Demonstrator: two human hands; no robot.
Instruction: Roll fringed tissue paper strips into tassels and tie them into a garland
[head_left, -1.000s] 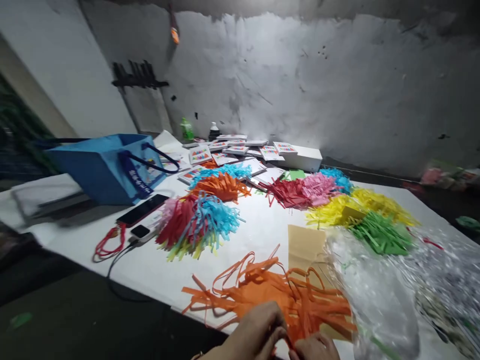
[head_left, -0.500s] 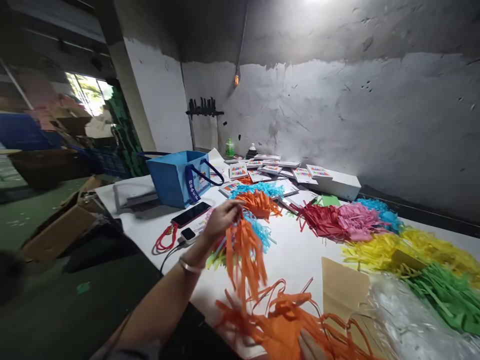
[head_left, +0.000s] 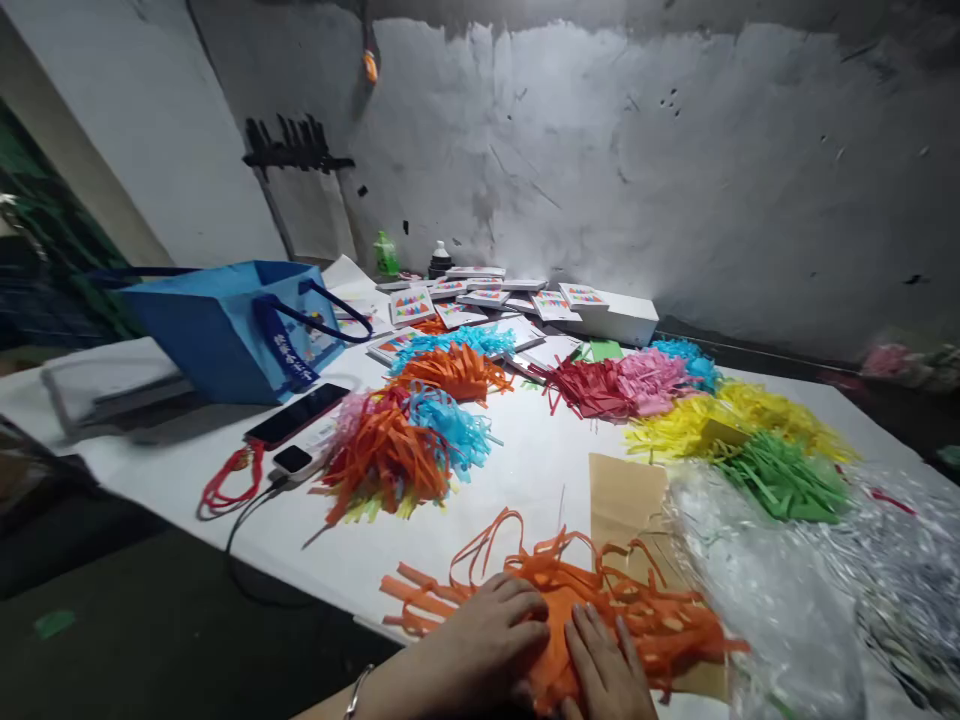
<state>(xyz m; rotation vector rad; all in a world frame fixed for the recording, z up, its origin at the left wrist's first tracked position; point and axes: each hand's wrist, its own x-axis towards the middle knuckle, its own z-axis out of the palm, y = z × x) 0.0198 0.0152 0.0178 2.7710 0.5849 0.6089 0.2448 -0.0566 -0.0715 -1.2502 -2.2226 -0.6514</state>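
L hand (head_left: 491, 635) on orange fringe (head_left: 556, 612), grip unclear, R hand (head_left: 611, 668) flat there; tassel pile (head_left: 390, 450) left of fringe prob. done, fringe unfinished.

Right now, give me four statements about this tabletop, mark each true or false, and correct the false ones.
1. The left hand and right hand both touch the orange piece. True.
2. The phone is on top of the blue bag. False: the phone lies on the white tabletop near the blue bag.
3. The green fringe lies beside the yellow fringe. True.
4. The clear plastic lies left of both hands. False: the clear plastic lies to their right.
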